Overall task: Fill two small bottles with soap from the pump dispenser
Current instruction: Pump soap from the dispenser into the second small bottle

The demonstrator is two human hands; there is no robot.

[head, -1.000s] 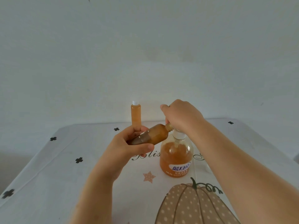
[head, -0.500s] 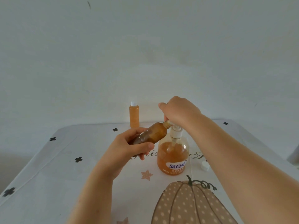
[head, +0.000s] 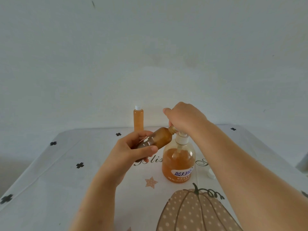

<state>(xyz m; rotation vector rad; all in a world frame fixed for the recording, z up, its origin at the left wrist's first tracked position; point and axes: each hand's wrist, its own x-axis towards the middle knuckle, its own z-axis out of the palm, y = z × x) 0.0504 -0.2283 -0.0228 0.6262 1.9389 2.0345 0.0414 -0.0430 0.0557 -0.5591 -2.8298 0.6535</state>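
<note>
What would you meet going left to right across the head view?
capped small bottle → pump dispenser → loose white cap. Left out for overlap: left hand gripping the open small bottle, right hand on the pump.

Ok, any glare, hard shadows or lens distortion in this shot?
In the head view the light is soft and flat, with no hard shadows; small glare spots sit on the pump dispenser and the tilted bottle in the left hand; the head view's wide lens splays the table edges.
</note>
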